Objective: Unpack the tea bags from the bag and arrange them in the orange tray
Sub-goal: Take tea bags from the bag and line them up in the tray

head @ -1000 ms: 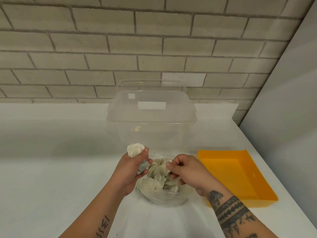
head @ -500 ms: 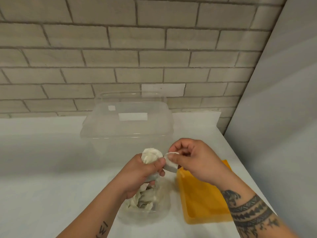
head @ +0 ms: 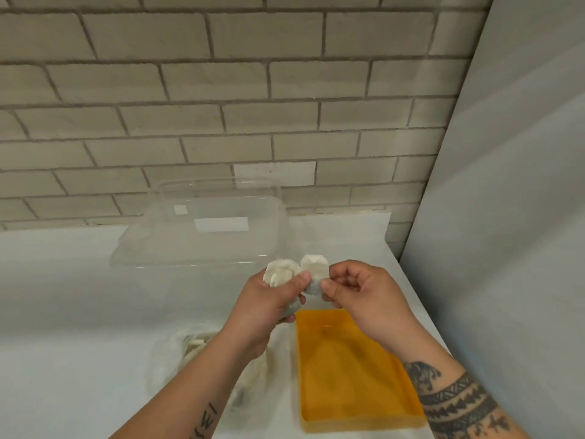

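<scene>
My left hand (head: pixel 269 307) grips a bunch of white tea bags (head: pixel 280 272), whose tops stick out above its fist. My right hand (head: pixel 361 299) pinches a single tea bag (head: pixel 314 269) between thumb and forefinger, right beside the bunch. Both hands hover above the far end of the orange tray (head: pixel 351 372), which lies flat on the white counter and holds nothing that I can see. The clear plastic bag (head: pixel 177 353) with more tea bags inside sits on the counter under my left forearm, partly hidden by it.
A large clear plastic container (head: pixel 202 236) with a lid stands behind my hands against the brick wall. A grey wall panel (head: pixel 506 217) closes off the right side. The white counter (head: pixel 63 312) stretches to the left.
The view has swung right and down. My hands rose from the bag to above the tray's far end. My right hand now pinches one tea bag pulled from the bunch in my left.
</scene>
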`<state>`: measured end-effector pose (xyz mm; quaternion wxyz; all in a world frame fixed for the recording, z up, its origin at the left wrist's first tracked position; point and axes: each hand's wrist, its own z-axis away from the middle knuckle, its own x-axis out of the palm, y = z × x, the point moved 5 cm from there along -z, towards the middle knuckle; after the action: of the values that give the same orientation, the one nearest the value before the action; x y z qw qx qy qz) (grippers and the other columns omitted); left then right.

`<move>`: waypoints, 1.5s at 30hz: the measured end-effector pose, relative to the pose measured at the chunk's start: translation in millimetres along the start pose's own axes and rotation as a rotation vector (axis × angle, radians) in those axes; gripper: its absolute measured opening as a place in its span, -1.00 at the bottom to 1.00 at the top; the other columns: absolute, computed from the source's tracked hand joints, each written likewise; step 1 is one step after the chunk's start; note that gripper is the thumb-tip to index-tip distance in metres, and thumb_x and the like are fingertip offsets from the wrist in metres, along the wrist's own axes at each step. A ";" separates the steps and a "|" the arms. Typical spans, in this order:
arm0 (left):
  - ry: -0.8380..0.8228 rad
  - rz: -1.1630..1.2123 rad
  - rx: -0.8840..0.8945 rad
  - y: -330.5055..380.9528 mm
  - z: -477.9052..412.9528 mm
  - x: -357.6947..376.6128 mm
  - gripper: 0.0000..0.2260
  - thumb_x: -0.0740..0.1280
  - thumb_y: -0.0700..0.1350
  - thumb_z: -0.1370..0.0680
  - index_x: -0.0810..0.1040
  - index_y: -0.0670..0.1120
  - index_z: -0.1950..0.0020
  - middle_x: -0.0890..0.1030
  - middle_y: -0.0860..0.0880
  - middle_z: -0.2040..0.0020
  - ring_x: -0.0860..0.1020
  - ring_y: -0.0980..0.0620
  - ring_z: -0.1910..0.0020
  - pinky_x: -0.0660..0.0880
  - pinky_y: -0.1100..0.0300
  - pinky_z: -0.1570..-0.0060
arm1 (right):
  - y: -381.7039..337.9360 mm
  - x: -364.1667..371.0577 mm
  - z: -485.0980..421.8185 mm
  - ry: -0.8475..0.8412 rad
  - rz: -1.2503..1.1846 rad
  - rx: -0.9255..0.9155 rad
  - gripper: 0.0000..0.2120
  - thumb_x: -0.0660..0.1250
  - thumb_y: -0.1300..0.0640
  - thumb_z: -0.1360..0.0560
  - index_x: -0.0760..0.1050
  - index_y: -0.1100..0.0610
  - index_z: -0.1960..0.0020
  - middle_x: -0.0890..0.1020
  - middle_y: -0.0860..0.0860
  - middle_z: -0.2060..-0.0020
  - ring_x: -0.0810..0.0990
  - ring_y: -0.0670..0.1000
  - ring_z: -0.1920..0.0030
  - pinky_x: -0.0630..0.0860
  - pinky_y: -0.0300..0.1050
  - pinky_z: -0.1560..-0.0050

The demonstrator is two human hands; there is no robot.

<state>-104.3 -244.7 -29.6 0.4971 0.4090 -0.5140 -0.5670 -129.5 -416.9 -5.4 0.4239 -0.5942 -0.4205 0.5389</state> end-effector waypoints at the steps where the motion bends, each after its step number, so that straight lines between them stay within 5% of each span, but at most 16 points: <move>1: 0.014 -0.016 0.003 -3.8 0.2 3.5 -0.77 0.47 0.02 -0.53 0.65 -0.10 -0.07 0.66 -0.06 0.21 0.61 0.04 0.21 0.51 0.19 0.30 | 6.8 -2.7 -0.9 0.002 0.002 0.004 -0.96 0.47 0.16 -0.52 0.64 0.05 0.08 0.73 0.00 0.24 0.71 -0.05 0.20 0.66 0.04 0.03; 7: 0.124 -0.116 0.018 -20.6 0.4 15.4 -0.87 0.49 0.02 -0.52 0.68 -0.01 0.05 0.69 -0.07 0.22 0.64 0.01 0.22 0.55 0.18 0.32 | 40.1 -12.1 -8.8 -0.039 0.123 -0.020 -0.89 0.50 0.08 -0.49 0.63 0.10 0.15 0.60 0.01 0.32 0.50 -0.09 0.32 0.49 -0.09 0.23; 14: 0.279 -0.344 -0.136 -61.4 -11.7 -1.2 -0.91 0.43 -0.02 -0.56 0.61 -0.01 0.06 0.65 -0.09 0.19 0.61 -0.04 0.24 0.59 0.09 0.30 | 100.5 -15.2 -4.0 0.005 0.041 0.162 -0.95 0.49 0.12 -0.50 0.65 0.07 0.11 0.70 -0.05 0.28 0.59 -0.14 0.31 0.49 -0.30 0.30; 20: 0.214 -0.550 -0.268 -100.3 -16.6 1.3 -0.94 0.43 -0.05 -0.52 0.59 0.02 0.12 0.65 -0.05 0.23 0.63 -0.05 0.35 0.63 0.08 0.34 | 158.5 26.7 -7.0 -0.052 0.170 0.274 -0.87 0.51 0.08 -0.48 0.62 0.02 0.23 0.69 -0.09 0.27 0.60 -0.11 0.26 0.49 -0.18 0.21; 25: 0.238 -0.399 -0.312 -115.3 -14.9 -0.4 -0.93 0.43 -0.14 -0.49 0.58 -0.08 0.17 0.60 -0.09 0.36 0.53 -0.03 0.49 0.46 0.17 0.41 | 170.4 47.3 -24.2 -0.054 0.244 0.312 -0.85 0.52 0.08 -0.46 0.63 0.13 0.22 0.61 -0.06 0.36 0.50 -0.07 0.34 0.51 -0.07 0.25; 30: 0.249 -0.192 -0.364 -122.0 -10.0 -0.8 -0.86 0.49 -0.15 -0.47 0.61 -0.18 0.07 0.56 -0.13 0.34 0.49 -0.08 0.41 0.44 0.15 0.41 | 169.5 52.1 -32.1 -0.030 0.366 0.284 -0.93 0.51 0.06 -0.47 0.67 0.03 0.14 0.62 -0.12 0.25 0.55 -0.13 0.22 0.41 -0.28 0.26; 45: 0.261 -0.218 -0.329 -135.8 -16.5 -5.6 -0.85 0.48 -0.07 -0.52 0.63 -0.10 -0.02 0.64 -0.15 0.18 0.60 -0.09 0.26 0.55 0.17 0.37 | 163.9 54.0 -25.7 0.124 0.387 0.251 -0.86 0.52 -0.03 -0.45 0.67 0.00 0.05 0.67 -0.13 0.16 0.62 -0.09 0.11 0.55 -0.17 0.04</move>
<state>-106.7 -245.1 -166.5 0.5551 0.4456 -0.2987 -0.6357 -93.3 -413.6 -176.0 0.4081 -0.6384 -0.2016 0.6207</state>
